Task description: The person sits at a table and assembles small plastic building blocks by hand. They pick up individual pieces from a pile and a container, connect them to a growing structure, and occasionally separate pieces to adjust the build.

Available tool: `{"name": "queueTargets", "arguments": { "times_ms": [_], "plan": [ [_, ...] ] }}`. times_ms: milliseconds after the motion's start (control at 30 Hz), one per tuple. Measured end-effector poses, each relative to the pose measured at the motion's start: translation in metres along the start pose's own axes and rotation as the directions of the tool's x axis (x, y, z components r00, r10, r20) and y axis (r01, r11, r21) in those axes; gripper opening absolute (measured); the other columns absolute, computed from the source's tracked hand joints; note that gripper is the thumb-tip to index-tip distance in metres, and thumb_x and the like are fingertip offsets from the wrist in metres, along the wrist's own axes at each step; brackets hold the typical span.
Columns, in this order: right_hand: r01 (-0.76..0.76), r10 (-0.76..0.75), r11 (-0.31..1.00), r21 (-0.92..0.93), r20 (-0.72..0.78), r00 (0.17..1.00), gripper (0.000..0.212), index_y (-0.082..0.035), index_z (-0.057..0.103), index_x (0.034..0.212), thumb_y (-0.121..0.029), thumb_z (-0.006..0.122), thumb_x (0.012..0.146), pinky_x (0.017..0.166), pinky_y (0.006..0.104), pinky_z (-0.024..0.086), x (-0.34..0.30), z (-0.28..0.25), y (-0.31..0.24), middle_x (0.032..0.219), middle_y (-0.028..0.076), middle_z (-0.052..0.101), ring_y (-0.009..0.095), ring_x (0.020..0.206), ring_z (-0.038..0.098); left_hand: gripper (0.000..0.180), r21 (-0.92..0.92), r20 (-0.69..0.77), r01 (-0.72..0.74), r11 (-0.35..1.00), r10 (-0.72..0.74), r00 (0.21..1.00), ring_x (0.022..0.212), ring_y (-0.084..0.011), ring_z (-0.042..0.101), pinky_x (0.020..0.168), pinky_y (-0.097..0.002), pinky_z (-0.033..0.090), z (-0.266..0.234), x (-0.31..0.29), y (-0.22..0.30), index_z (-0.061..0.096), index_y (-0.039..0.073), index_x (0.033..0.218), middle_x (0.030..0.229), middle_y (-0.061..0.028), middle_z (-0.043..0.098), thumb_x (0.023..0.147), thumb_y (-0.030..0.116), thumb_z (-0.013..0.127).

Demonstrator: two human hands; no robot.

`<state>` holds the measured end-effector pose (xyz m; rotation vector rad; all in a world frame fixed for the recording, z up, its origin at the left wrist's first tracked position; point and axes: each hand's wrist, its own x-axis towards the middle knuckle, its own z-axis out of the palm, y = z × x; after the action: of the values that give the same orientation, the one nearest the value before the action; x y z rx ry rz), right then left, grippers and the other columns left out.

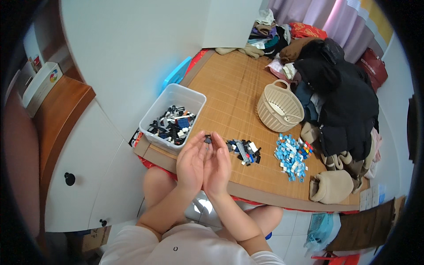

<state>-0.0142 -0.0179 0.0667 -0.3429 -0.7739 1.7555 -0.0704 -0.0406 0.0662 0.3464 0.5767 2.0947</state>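
Note:
My left hand [190,162] and my right hand [217,164] are cupped side by side, palms up, at the mat's front edge. A few small dark toy bricks [207,139] lie between the fingertips; their exact shapes are too small to tell. Just beyond my left hand stands a clear plastic bin [149,108], holding many black, white, grey and blue bricks [171,124]. To the right of my right hand, a small pile of black, grey, white and blue bricks [245,152] rests on the bamboo mat [229,84].
Farther right lies a heap of light blue and white pieces [290,158] beside a colourful puzzle cube [305,149]. A beige basket [280,107] stands behind it. Black clothing [344,106] is piled along the right side. A blue lid [176,72] leans behind the bin.

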Motion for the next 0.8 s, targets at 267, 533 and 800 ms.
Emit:
{"name": "queueTargets", "arguments": {
  "times_ms": [267,533,800],
  "plan": [
    [-0.06,0.058,0.998,0.008,0.164,0.985,0.04,0.005,0.038,0.127,-0.017,0.038,0.093,0.105,0.0307,0.025,0.018,0.04,0.036,0.132,0.012,0.039,0.018,0.123,0.035,0.044,0.01,-0.017,-0.178,0.984,0.178,0.984,0.125,-0.0215,0.034,0.106,-0.0339,0.025,-0.014,0.017,0.046,0.039,-0.005,0.126,0.129,-0.0132,0.042,0.087,0.013,0.035],
    [-0.113,0.121,0.992,-0.053,0.196,0.973,0.04,0.002,0.041,0.127,-0.021,0.039,0.093,0.102,0.0284,0.025,0.028,0.053,0.053,0.131,0.01,0.041,0.015,0.123,0.035,0.046,0.069,-0.047,-0.278,0.958,0.282,0.958,0.127,-0.021,0.033,0.107,-0.0346,0.021,-0.031,0.032,0.063,0.037,-0.004,0.129,0.132,-0.0125,0.04,0.087,0.016,0.036],
    [-0.157,0.169,0.984,-0.079,0.169,0.971,0.041,-0.001,0.042,0.127,-0.023,0.04,0.093,0.104,0.0284,0.022,0.029,0.044,0.055,0.132,0.006,0.041,0.015,0.125,0.033,0.047,0.156,-0.079,-0.332,0.93,0.346,0.935,0.127,-0.0213,0.033,0.108,-0.0341,0.02,-0.039,0.033,0.063,0.037,-0.004,0.129,0.134,-0.0128,0.039,0.087,0.016,0.036]
  ]
}}
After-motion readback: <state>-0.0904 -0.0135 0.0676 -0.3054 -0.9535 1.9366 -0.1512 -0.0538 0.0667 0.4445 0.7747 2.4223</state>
